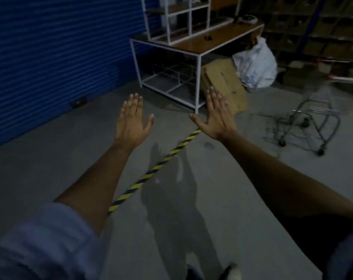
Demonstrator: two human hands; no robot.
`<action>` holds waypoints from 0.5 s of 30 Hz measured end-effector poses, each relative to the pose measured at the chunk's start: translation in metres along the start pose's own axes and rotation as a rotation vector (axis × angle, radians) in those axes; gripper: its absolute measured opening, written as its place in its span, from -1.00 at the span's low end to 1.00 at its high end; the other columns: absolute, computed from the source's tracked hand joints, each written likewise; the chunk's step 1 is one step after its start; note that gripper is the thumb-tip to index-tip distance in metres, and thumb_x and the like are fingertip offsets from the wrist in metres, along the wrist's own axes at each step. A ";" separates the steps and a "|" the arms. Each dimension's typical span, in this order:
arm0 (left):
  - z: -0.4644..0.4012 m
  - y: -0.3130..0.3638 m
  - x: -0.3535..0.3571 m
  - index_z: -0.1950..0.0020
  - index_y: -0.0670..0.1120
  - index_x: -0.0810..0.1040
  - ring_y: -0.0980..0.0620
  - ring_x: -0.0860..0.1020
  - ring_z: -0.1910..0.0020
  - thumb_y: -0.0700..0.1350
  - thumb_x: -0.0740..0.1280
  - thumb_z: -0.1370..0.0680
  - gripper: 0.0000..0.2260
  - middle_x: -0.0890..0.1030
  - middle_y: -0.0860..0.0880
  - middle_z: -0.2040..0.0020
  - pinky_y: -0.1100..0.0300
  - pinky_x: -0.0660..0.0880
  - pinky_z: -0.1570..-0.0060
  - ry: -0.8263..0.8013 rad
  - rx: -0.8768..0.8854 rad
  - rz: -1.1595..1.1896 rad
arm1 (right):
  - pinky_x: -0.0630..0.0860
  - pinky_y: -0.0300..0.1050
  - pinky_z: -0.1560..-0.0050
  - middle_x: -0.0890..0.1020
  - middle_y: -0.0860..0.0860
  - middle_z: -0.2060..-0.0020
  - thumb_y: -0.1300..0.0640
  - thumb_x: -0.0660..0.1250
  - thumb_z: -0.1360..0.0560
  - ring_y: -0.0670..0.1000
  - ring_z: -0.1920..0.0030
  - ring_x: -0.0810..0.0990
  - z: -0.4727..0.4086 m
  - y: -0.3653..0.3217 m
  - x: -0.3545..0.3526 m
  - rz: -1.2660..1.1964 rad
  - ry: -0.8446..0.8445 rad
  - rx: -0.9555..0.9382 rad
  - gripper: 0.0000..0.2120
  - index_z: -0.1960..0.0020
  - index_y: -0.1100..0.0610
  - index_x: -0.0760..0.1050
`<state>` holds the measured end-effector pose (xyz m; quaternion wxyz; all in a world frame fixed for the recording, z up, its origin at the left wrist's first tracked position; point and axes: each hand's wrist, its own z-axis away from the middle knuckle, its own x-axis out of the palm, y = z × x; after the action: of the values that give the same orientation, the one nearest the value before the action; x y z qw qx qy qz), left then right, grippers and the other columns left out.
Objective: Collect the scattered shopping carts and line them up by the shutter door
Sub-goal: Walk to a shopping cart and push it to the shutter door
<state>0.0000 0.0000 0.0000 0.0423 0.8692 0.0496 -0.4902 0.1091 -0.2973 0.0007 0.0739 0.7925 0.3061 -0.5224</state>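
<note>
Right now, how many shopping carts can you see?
1 for certain: a shopping cart on the floor at right. A blurred handle at the right edge may belong to another.

- Grey concrete floor [50, 168], dimly lit, reaching to the blue shutter door [50, 57] on the left.
- Yellow-and-black striped tape [151, 170] runs diagonally across it.
- White metal-frame table [199, 77] stands on it near the shutter.
- Flattened cardboard box [224, 85] and white plastic bag [256, 65] sit beside the table.
- Shopping cart [309, 126] stands on its wheels at right.
</note>
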 end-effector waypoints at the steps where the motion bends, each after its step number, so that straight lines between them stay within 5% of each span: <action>1: -0.005 0.014 0.010 -0.70 -0.19 0.04 -0.04 -0.02 -0.69 0.26 -0.02 -0.72 -0.31 0.07 -0.14 -0.71 -0.04 -0.04 -0.66 -0.010 0.022 0.021 | -0.20 0.02 -0.67 0.01 0.12 -0.70 -0.54 -0.01 -0.59 0.10 -0.70 -0.06 0.005 0.015 -0.002 0.016 -0.009 0.035 0.00 -0.71 0.20 -0.04; 15: -0.122 0.254 0.091 -0.68 -0.22 0.12 -0.09 0.06 -0.68 0.27 -0.02 -0.70 -0.28 0.16 -0.18 -0.68 -0.04 0.03 -0.66 -0.072 0.299 0.125 | -0.13 0.07 -0.68 -0.01 0.12 -0.71 -0.59 -0.10 -0.56 0.12 -0.70 -0.05 0.043 0.246 -0.089 0.196 -0.033 0.357 0.05 -0.72 0.19 -0.07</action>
<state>0.1830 -0.2324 -0.0085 -0.0553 0.8490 -0.0795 -0.5195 0.1900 -0.5493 0.0093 -0.0124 0.8102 0.1287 -0.5717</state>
